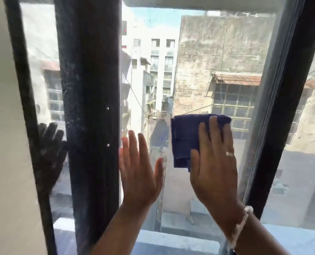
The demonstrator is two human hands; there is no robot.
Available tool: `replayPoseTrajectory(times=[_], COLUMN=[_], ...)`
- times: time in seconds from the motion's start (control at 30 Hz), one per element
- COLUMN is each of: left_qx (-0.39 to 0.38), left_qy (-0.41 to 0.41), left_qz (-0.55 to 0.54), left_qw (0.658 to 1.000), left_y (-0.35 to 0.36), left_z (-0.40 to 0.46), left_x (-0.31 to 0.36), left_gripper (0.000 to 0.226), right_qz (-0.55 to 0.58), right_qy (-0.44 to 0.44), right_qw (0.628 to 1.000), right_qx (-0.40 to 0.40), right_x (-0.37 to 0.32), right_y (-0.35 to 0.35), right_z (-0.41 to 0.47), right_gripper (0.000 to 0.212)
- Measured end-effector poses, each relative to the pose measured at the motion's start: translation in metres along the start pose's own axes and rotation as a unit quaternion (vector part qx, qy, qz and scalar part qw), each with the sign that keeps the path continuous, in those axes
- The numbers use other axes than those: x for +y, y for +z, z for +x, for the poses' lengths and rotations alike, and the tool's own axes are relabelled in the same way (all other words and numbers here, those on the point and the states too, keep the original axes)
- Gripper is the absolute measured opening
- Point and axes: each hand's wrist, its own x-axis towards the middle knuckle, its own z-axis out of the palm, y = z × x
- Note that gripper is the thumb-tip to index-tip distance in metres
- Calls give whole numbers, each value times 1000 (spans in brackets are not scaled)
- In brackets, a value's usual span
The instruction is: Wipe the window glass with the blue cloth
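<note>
A folded blue cloth (pixel 185 137) lies flat against the window glass (pixel 199 61), near the middle of the pane. My right hand (pixel 214 168) presses on it with spread fingers, covering its right and lower part; a ring sits on one finger and a bracelet on the wrist. My left hand (pixel 139 170) rests flat on the glass to the left of the cloth, fingers up and apart, holding nothing, beside the dark frame post (pixel 90 107). The glass looks hazy near its right edge.
A dusty dark frame post runs top to bottom at the left, another dark frame bar (pixel 274 126) slants down the right. A dark reflection of a hand (pixel 49 150) shows in the left pane. A pale sill (pixel 171 238) runs below. Buildings stand outside.
</note>
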Motion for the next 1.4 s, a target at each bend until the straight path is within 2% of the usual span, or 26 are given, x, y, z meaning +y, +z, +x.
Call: replayPoseTrajectory(times=[0.07,0.13,0.23,0.4,0.5,0.6,0.67,0.77,0.9,0.93,1.03,1.1,1.17,1.3,1.33,1.4], left_qx=[2,32,51,58,63,63,59,54,61,62,70,72,74,67,68,72], left_qy=[0,11,39,65,69,68,67,63,67,67,70,71,69,64,62,64], left_qz=[37,54,50,44,34,23,22,22,22,24,27,26,27,40,40,34], left_qw=[999,998,997,995,995,995,996,996,996,995,995,995,995,995,995,995], left_y=[9,18,27,32,32,34,35,34,35,36,36,36,35,36,36,36], left_z=[-2,-3,-9,-9,-9,-10,-10,-9,-10,-10,-10,-10,-10,-11,-11,-11], left_x=[-3,-7,-19,-28,-28,-28,-27,-26,-27,-27,-28,-27,-26,-23,-24,-26], left_gripper=[73,75,78,82,82,82,82,83,83,83,83,84,83,84,84,83], right_qz=[0,-20,-67,-81,-98,-93,-108,-105,-78,-69,-81,-114,-100,-85,-84,-79], right_qy=[26,16,-4,51,0,-84,-100,-48,52,43,-55,-73,-39,46,40,-21], right_qw=[999,999,998,993,990,991,989,993,991,993,995,991,994,987,986,991], right_qx=[-37,-44,-22,75,96,38,9,25,92,87,24,-11,9,128,139,110], right_x=[-5,-1,22,42,23,25,38,44,14,7,19,39,49,30,18,-2], right_y=[2,4,4,0,11,25,24,19,31,33,37,26,15,13,16,27], right_z=[2,4,-1,44,68,22,-17,-16,19,14,-37,-61,-41,70,81,63], right_gripper=[70,77,71,57,56,55,52,50,52,51,45,45,48,50,49,51])
